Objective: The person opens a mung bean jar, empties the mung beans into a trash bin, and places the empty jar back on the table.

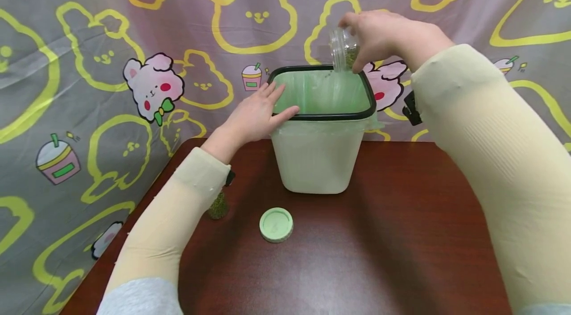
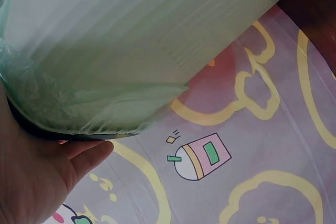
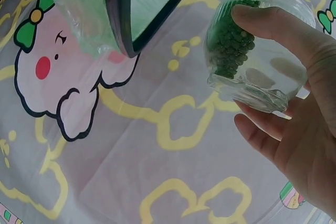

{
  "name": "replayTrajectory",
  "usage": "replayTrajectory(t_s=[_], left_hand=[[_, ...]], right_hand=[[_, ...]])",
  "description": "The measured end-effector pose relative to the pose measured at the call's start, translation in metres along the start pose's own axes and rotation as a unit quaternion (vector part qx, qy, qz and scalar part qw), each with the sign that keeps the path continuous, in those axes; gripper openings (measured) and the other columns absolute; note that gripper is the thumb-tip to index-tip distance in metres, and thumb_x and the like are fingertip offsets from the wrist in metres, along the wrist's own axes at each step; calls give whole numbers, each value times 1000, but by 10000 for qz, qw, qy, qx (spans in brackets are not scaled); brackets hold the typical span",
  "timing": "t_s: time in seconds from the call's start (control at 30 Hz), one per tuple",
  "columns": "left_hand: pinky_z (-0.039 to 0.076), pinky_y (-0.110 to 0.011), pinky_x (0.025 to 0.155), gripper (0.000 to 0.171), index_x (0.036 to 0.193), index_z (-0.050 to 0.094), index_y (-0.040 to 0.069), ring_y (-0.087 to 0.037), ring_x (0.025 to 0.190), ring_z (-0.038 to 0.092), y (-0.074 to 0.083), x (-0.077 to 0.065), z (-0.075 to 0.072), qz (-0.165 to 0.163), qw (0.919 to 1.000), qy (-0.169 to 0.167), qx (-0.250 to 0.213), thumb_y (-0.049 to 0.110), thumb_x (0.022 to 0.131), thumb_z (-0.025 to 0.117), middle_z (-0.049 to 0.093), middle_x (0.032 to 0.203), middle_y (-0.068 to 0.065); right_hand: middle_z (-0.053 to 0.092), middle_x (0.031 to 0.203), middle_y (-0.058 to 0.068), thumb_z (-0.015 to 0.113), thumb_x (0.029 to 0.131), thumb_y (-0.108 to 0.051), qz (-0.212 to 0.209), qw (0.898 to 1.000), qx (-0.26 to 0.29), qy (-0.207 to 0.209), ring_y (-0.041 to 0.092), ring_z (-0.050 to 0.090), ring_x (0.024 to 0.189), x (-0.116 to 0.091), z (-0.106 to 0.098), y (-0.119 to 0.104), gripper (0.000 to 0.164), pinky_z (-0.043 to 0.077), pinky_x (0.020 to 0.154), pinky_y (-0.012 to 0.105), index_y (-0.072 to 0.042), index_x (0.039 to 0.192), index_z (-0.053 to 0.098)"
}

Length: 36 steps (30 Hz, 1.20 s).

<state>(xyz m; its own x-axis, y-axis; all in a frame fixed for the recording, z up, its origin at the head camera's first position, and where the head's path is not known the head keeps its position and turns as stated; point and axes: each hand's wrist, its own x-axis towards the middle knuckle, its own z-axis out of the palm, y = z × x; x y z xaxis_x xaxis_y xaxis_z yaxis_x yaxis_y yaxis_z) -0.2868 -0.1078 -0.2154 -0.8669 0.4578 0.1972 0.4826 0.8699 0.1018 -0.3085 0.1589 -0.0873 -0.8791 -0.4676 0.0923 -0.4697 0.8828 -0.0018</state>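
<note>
In the head view my right hand (image 1: 385, 32) grips a clear glass jar (image 1: 342, 49), tipped on its side over the back right of a pale bin (image 1: 317, 156). Small green beans (image 3: 231, 45), which look like mung beans, lie along one side of the jar in the right wrist view. A few dark specks fall near its mouth. My left hand (image 1: 255, 112) rests on the bin's black rim (image 1: 327, 117) at the left, with its fingers fairly straight. A thin green bag (image 1: 312, 89) lines the bin and folds over the rim.
A round light green lid (image 1: 276, 224) lies on the dark brown table (image 1: 339, 265) in front of the bin. Partly hidden by my left forearm is a container of green beans (image 1: 217, 207). A patterned cloth (image 1: 267, 12) hangs behind and at the left.
</note>
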Motion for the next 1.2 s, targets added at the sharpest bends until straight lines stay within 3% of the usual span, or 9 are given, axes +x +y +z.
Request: replayTrajectory(t_s=[0.37, 0.6, 0.8, 1.0, 1.2], left_hand=[[15, -44, 116, 85, 155, 20, 9, -31, 146, 11, 0, 0, 0, -15, 10000, -11, 9, 69, 95, 30, 16, 159, -16], [14, -43, 116, 84, 155, 21, 9, -31, 146, 11, 0, 0, 0, -19, 10000, 12, 3, 68, 96, 31, 17, 159, -17], [14, -43, 116, 83, 155, 21, 9, -31, 146, 11, -1, 0, 1, -3, 10000, 18, 8, 67, 96, 31, 17, 159, -17], [13, -43, 116, 84, 155, 20, 9, -31, 146, 10, 0, 1, 0, -4, 10000, -24, 32, 67, 96, 30, 16, 159, -16], [13, -43, 116, 84, 155, 20, 9, -30, 147, 9, 0, 1, 0, 1, 10000, -38, 42, 68, 96, 29, 15, 159, -16]], right_hand=[[40, 140, 28, 78, 73, -14, 24, 9998, -78, 177, 46, 39, 123, -1, -2, -2, 96, 33, 98, 59, 0, 150, 23], [40, 139, 29, 79, 73, -13, -17, 10000, -70, 43, 45, 43, 119, 0, 0, -5, 95, 38, 94, 59, 0, 149, 24], [40, 139, 28, 78, 73, -14, 22, 9990, -268, 360, 47, 40, 122, 1, -3, -6, 95, 34, 96, 62, -3, 150, 24], [40, 138, 28, 78, 73, -14, 67, 9994, -316, 89, 45, 42, 119, 0, -4, -6, 95, 36, 93, 61, -4, 150, 24], [38, 140, 28, 78, 73, -13, 67, 9995, -291, 71, 45, 40, 121, -1, -2, -3, 95, 36, 94, 60, -3, 150, 24]])
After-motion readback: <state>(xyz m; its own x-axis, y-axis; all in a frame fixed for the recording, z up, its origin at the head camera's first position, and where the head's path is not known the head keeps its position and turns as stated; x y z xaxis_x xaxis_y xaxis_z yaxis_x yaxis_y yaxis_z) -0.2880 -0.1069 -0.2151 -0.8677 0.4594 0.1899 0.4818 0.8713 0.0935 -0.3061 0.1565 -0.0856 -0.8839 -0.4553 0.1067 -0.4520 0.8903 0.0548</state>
